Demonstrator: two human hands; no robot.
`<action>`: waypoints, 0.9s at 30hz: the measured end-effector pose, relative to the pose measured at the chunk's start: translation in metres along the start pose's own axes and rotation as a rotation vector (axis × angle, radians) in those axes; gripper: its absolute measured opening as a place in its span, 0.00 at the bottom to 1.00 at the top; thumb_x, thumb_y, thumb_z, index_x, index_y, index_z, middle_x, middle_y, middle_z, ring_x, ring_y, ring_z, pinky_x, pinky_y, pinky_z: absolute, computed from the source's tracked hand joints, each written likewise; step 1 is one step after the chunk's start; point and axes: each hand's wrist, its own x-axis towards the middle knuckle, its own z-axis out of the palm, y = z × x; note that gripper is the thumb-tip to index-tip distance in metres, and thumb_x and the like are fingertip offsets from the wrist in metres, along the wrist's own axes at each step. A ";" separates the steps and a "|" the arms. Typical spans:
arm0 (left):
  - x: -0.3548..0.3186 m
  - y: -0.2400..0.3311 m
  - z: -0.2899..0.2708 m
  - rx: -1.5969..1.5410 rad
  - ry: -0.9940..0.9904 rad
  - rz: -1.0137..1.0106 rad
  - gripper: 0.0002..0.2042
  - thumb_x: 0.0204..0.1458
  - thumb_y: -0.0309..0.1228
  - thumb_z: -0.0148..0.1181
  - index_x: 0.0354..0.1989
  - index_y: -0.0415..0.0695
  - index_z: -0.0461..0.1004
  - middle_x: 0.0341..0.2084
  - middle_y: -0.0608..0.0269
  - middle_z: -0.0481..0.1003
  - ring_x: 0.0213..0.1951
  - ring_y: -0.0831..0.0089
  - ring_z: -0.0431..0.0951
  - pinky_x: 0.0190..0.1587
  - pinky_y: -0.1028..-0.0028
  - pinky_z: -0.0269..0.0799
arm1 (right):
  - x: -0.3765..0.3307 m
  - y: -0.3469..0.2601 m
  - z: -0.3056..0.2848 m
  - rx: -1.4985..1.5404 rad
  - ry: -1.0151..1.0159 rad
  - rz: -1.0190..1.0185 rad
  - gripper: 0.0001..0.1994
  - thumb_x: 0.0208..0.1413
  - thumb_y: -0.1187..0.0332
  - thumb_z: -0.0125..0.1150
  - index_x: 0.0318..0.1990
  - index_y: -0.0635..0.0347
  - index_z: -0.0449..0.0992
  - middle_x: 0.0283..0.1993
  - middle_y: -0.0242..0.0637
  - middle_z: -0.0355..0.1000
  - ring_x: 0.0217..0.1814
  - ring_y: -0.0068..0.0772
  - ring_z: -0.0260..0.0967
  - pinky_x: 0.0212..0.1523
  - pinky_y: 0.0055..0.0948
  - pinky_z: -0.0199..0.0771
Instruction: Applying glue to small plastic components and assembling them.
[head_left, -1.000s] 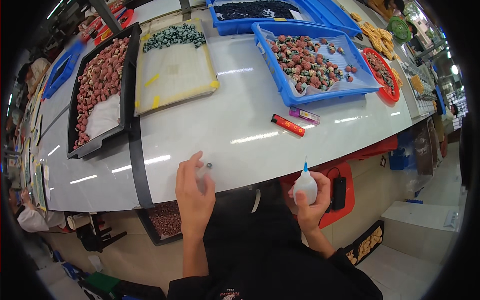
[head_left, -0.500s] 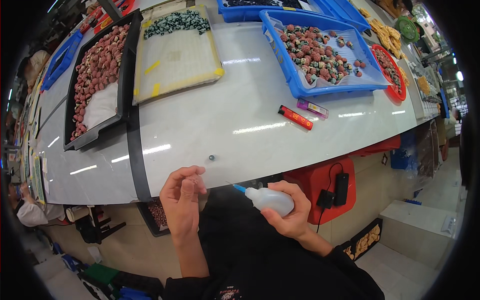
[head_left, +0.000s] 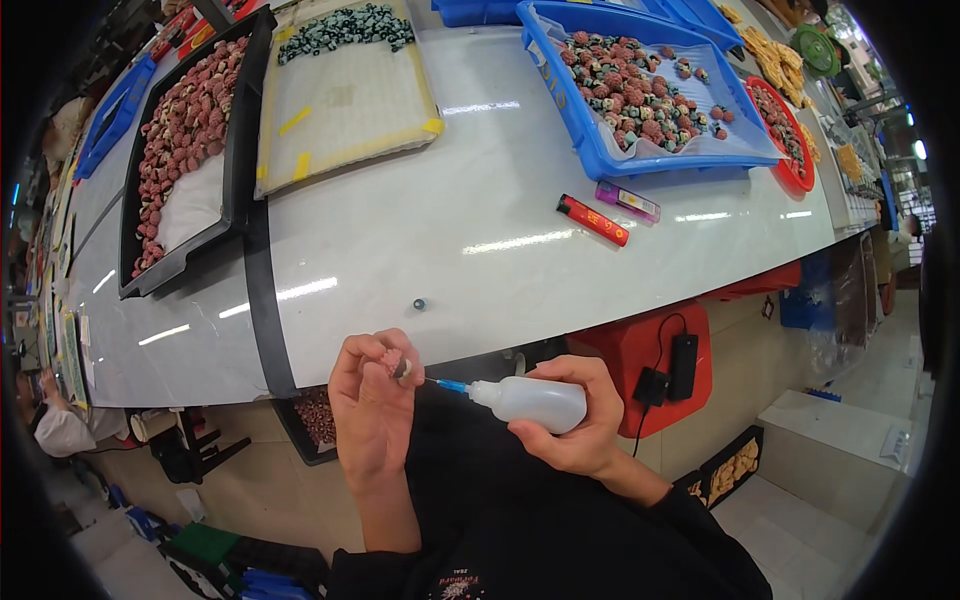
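Between the thumb and fingers of my left hand (head_left: 375,420) is a small pink, bumpy, berry-like piece (head_left: 392,361), with a paler side facing right. My right hand (head_left: 590,420) is wrapped round a white squeeze bottle (head_left: 538,403). The bottle lies nearly level, and its blue needle tip (head_left: 452,385) points left, very close to the pink piece; whether they touch I cannot tell. On the table beyond my left hand sits one small dark green bead (head_left: 419,305).
A black tray (head_left: 240,205) of pink pieces and a pale board (head_left: 340,130) bearing small green pieces stand at the left. Back right are a blue tray (head_left: 600,180) and a red round tray (head_left: 800,180) of pink-and-green pieces. A red lighter (head_left: 592,220) and a purple lighter (head_left: 628,201) lie before them.
My right hand has brought the bottle left and levelled it, so its tip is now beside the left hand's piece. The left fingers have turned, showing more of that piece.
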 end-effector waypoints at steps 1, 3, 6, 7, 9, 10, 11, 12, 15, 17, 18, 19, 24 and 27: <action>0.000 0.000 0.002 0.000 0.000 -0.003 0.10 0.57 0.34 0.55 0.38 0.41 0.64 0.37 0.60 0.66 0.37 0.73 0.68 0.39 0.77 0.66 | 0.000 0.000 -0.001 -0.010 0.008 -0.014 0.24 0.40 0.74 0.70 0.45 0.66 0.65 0.38 0.42 0.71 0.34 0.25 0.71 0.32 0.21 0.70; 0.000 0.000 0.006 0.091 0.080 -0.004 0.10 0.57 0.33 0.54 0.41 0.41 0.64 0.39 0.58 0.66 0.37 0.72 0.69 0.40 0.77 0.67 | 0.000 0.001 -0.002 -0.013 -0.027 -0.029 0.24 0.39 0.74 0.70 0.44 0.65 0.64 0.37 0.42 0.71 0.34 0.25 0.70 0.32 0.20 0.70; -0.002 0.001 0.010 0.172 0.108 0.015 0.11 0.58 0.33 0.53 0.43 0.40 0.66 0.41 0.55 0.67 0.37 0.72 0.69 0.40 0.76 0.68 | 0.001 0.003 -0.004 -0.022 -0.029 -0.057 0.24 0.39 0.75 0.70 0.44 0.65 0.65 0.36 0.41 0.71 0.33 0.25 0.70 0.32 0.21 0.70; -0.002 0.001 0.010 0.173 0.078 0.024 0.11 0.58 0.33 0.53 0.43 0.40 0.66 0.41 0.55 0.67 0.37 0.72 0.69 0.40 0.76 0.68 | 0.001 0.004 -0.005 -0.034 -0.026 -0.074 0.24 0.39 0.75 0.70 0.44 0.65 0.65 0.36 0.41 0.71 0.33 0.25 0.70 0.32 0.21 0.70; -0.002 0.000 0.008 0.229 0.071 0.070 0.11 0.57 0.33 0.54 0.43 0.38 0.67 0.42 0.53 0.68 0.36 0.72 0.70 0.40 0.75 0.68 | 0.002 0.005 -0.006 -0.031 -0.048 -0.051 0.23 0.38 0.75 0.70 0.43 0.66 0.66 0.36 0.41 0.71 0.32 0.25 0.70 0.31 0.21 0.69; -0.003 -0.001 0.008 0.232 0.054 0.075 0.11 0.57 0.33 0.54 0.43 0.38 0.67 0.42 0.53 0.68 0.36 0.72 0.70 0.40 0.75 0.68 | 0.002 0.005 -0.006 -0.037 -0.049 -0.077 0.23 0.38 0.75 0.70 0.43 0.66 0.66 0.36 0.41 0.71 0.32 0.25 0.70 0.31 0.21 0.69; -0.003 -0.002 0.007 0.246 0.047 0.086 0.11 0.57 0.32 0.54 0.42 0.37 0.68 0.42 0.52 0.69 0.36 0.73 0.70 0.40 0.75 0.69 | 0.002 0.005 -0.005 -0.037 -0.055 -0.079 0.23 0.38 0.75 0.71 0.44 0.66 0.66 0.35 0.41 0.71 0.32 0.25 0.70 0.30 0.21 0.68; -0.003 -0.003 0.006 0.253 0.057 0.087 0.11 0.57 0.32 0.54 0.42 0.37 0.69 0.43 0.52 0.70 0.36 0.73 0.70 0.40 0.74 0.69 | 0.003 0.006 -0.005 -0.029 -0.061 -0.058 0.23 0.38 0.75 0.71 0.44 0.66 0.67 0.35 0.41 0.71 0.32 0.25 0.70 0.30 0.21 0.68; -0.004 -0.004 0.006 0.313 0.038 0.092 0.12 0.56 0.32 0.55 0.44 0.35 0.71 0.44 0.50 0.71 0.37 0.73 0.71 0.40 0.74 0.69 | 0.008 0.004 -0.005 -0.060 -0.093 -0.083 0.24 0.38 0.75 0.71 0.45 0.66 0.67 0.34 0.41 0.71 0.31 0.25 0.70 0.30 0.20 0.68; -0.006 -0.002 0.008 0.359 0.065 0.092 0.13 0.56 0.32 0.56 0.45 0.35 0.71 0.43 0.50 0.72 0.37 0.73 0.71 0.41 0.74 0.69 | 0.014 0.002 -0.009 -0.107 -0.107 -0.105 0.25 0.37 0.75 0.71 0.46 0.66 0.67 0.35 0.40 0.71 0.32 0.25 0.70 0.30 0.20 0.68; -0.007 -0.001 0.009 0.407 0.091 0.095 0.14 0.55 0.32 0.56 0.45 0.34 0.71 0.43 0.49 0.73 0.38 0.73 0.72 0.42 0.75 0.69 | 0.017 0.000 -0.010 -0.134 -0.119 -0.105 0.26 0.37 0.75 0.71 0.46 0.66 0.67 0.35 0.40 0.71 0.32 0.24 0.70 0.29 0.20 0.67; -0.007 0.002 0.010 0.407 0.089 0.091 0.14 0.55 0.32 0.56 0.45 0.34 0.71 0.43 0.49 0.73 0.38 0.73 0.72 0.42 0.75 0.69 | 0.019 -0.003 -0.010 -0.144 -0.120 -0.121 0.26 0.37 0.75 0.71 0.46 0.66 0.67 0.35 0.40 0.71 0.32 0.24 0.70 0.29 0.20 0.67; -0.007 0.010 0.013 0.639 -0.023 0.129 0.15 0.56 0.34 0.56 0.45 0.32 0.71 0.36 0.53 0.74 0.34 0.77 0.73 0.35 0.79 0.70 | 0.028 -0.022 -0.009 -0.083 0.030 -0.092 0.26 0.40 0.74 0.69 0.49 0.68 0.66 0.38 0.43 0.72 0.35 0.32 0.75 0.34 0.24 0.74; -0.012 0.009 0.016 0.503 0.036 -0.038 0.14 0.57 0.32 0.55 0.42 0.31 0.73 0.26 0.62 0.71 0.30 0.77 0.72 0.35 0.78 0.69 | 0.033 -0.029 -0.009 -0.082 0.013 -0.158 0.26 0.40 0.73 0.67 0.49 0.71 0.65 0.39 0.45 0.72 0.34 0.34 0.76 0.32 0.25 0.75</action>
